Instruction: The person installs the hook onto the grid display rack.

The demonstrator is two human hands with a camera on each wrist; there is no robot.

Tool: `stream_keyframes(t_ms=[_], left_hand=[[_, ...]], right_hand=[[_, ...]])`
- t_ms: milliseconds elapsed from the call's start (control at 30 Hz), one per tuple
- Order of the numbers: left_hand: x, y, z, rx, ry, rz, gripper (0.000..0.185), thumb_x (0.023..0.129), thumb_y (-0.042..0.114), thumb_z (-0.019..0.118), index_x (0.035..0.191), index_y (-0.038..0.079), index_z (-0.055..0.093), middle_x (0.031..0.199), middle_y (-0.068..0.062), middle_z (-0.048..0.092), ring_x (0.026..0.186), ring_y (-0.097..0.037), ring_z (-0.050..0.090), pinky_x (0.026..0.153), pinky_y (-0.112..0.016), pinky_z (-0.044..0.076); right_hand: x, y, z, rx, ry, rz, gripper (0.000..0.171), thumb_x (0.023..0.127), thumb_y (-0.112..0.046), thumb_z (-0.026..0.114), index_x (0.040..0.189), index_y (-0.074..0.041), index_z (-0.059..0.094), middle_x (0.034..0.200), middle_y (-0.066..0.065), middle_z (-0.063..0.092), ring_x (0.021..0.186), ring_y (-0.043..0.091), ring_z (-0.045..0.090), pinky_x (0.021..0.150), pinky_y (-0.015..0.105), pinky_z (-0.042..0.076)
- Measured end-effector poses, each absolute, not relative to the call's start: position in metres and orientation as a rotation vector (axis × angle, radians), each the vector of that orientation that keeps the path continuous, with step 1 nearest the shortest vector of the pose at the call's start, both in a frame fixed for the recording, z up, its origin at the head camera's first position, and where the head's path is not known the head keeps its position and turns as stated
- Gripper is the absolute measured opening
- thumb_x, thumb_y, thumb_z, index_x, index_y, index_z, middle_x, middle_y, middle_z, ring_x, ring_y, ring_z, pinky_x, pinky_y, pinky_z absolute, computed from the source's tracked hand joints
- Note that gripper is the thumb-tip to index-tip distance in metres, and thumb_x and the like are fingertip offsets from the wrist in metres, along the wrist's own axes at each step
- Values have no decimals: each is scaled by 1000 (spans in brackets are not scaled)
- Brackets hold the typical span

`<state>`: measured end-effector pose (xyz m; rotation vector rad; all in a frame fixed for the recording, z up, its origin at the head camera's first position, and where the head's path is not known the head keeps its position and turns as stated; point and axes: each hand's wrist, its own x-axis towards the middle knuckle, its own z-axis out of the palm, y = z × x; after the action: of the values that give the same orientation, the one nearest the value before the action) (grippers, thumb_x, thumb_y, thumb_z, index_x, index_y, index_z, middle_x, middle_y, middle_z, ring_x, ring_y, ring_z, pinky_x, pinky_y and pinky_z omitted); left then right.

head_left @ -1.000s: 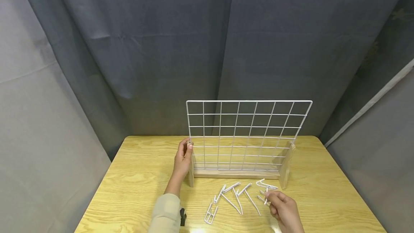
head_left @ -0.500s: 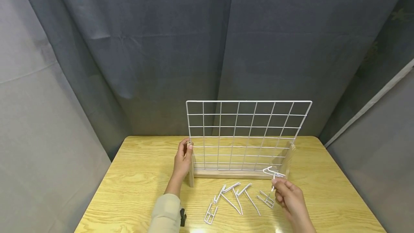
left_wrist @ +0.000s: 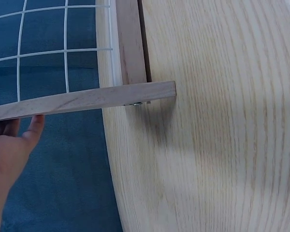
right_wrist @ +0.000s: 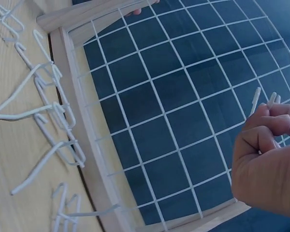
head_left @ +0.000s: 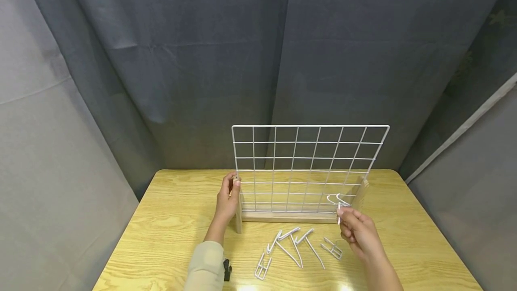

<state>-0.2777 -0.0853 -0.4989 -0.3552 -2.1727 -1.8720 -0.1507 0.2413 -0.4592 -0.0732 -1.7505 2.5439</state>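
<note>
A white wire grid panel (head_left: 296, 142) stands upright in a wooden stand (head_left: 291, 217). My left hand (head_left: 228, 201) grips the top of the stand's left side post (head_left: 238, 214), thumb in front and fingers behind; the left wrist view shows the fingertips against this post (left_wrist: 82, 100). With thumb and fingertips, my right hand (head_left: 361, 235) pinches a white wire hook (head_left: 342, 201) in front of the grid's lower right. Whether the hook touches the grid I cannot tell. In the right wrist view, the right hand (right_wrist: 268, 159) mostly hides that hook.
Several long white hooks (head_left: 310, 242) lie on the wooden table (head_left: 173, 228) before the stand. A small ladder-shaped wire piece (head_left: 263, 269) lies left of them, another similar wire piece (head_left: 333, 249) right, near my right hand. Dark curtains (head_left: 210, 71) hang behind.
My right hand has lifted the hook off the table and carried it forward and up to the grid's lower right, turning it on the way. The left hand stays on the post.
</note>
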Motion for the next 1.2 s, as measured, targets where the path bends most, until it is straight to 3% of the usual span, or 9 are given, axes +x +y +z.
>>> stream_keyframes(t_ms=[300,533,833,1200], left_hand=[[-288,-86,-515,-353,-2129,-1890,37,98,27,46,131,13,44,121,-15,55,118,-28,47,96,-46,37],[-268,-85,-486,-356,-2164,-1916,36,99,15,44,133,4,41,124,-24,52,119,-34,45,97,-48,35],[-265,-83,-485,-360,-2183,-1861,36,99,16,44,133,5,40,120,-21,54,115,-33,48,94,-49,38],[-266,-83,-488,-361,-2174,-1890,35,100,17,43,134,8,39,120,-19,54,116,-33,47,97,-49,35]], right_hand=[[-168,249,-443,6,-1753,2581,22,94,-2,49,80,-9,64,60,-5,49,47,2,37,43,16,21],[-178,254,-437,119,-1655,2674,27,96,1,42,82,-7,64,66,-3,56,47,1,37,43,15,19],[-195,258,-421,390,-1407,2851,41,98,3,26,80,-3,63,69,0,58,51,7,19,44,18,10],[-205,263,-417,424,-1217,3020,43,99,0,22,86,0,63,76,5,64,54,5,22,46,15,11]])
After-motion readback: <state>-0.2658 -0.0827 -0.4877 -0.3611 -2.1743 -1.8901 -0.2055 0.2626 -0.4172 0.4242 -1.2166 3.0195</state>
